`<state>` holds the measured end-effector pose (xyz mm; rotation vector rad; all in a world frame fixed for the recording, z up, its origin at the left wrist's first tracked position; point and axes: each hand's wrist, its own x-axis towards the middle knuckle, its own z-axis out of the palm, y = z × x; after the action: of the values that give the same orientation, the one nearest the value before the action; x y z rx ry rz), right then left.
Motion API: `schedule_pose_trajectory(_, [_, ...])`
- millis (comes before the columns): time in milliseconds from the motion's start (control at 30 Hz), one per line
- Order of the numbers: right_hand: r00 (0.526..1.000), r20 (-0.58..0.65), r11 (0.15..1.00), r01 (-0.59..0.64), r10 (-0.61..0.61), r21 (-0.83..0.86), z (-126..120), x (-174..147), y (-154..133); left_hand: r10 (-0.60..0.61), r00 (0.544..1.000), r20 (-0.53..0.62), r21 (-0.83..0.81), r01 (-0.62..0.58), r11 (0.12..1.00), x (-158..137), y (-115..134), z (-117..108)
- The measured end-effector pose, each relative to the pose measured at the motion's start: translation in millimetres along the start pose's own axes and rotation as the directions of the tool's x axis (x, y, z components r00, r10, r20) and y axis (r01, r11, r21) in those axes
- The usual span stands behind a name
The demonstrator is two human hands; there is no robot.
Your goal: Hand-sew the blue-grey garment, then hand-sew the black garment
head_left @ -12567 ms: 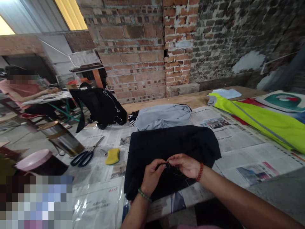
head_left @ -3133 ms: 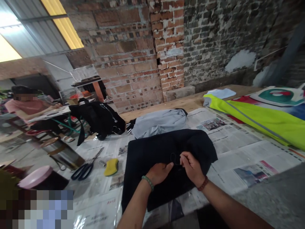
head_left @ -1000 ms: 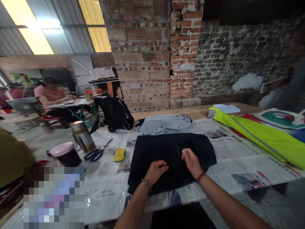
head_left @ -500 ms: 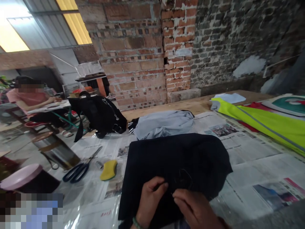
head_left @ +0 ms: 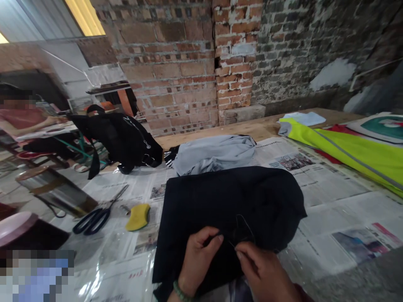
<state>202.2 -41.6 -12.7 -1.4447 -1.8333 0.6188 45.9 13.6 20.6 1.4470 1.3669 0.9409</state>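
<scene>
- Head view: the left hand (head_left: 199, 256), a green bracelet (head_left: 181, 292) at its wrist, is low on the dark cloth (head_left: 201, 197), its thumb and forefinger curled until the tips nearly meet; I cannot make out whether this grip pinches a fold.
- Just beside it, the right hand (head_left: 263, 268) has a tight grip, thumb against forefinger, on a fine pale strand (head_left: 232, 243) that points toward the left fingertips; needle or thread, I cannot say which.
- Past the right fingertips, a thin loop of thread (head_left: 242, 216) stands out against the cloth.
- That cloth lies folded in front of the person, over newspaper (head_left: 317, 209) spread on the wooden table (head_left: 267, 128).
- Behind it rests a light grey garment (head_left: 214, 153), with a black bag (head_left: 122, 136) to the left.
- A yellow sponge (head_left: 137, 217) and scissors (head_left: 108, 206) lie left of the cloth, apart from both hands.
</scene>
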Motion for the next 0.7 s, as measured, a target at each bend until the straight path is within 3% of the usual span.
schedule_pose_trajectory(267, [0.991,0.041,0.992,-0.128,0.127,0.014,-2.0,4.3,-6.0,0.071,0.997,-0.001,0.053,-0.071,0.996,-1.3,-1.1,0.2])
schedule_pose_trajectory(400, [0.988,0.052,0.988,-0.150,0.148,0.023,-2.6,4.7,-7.6,0.202,0.976,0.084,0.080,-0.209,0.975,-2.9,2.1,0.5])
schedule_pose_trajectory(700, [0.995,-0.019,0.995,-0.093,0.093,0.030,5.1,15.1,-16.6,0.359,0.916,0.180,0.176,-0.389,0.904,-6.5,5.1,2.8])
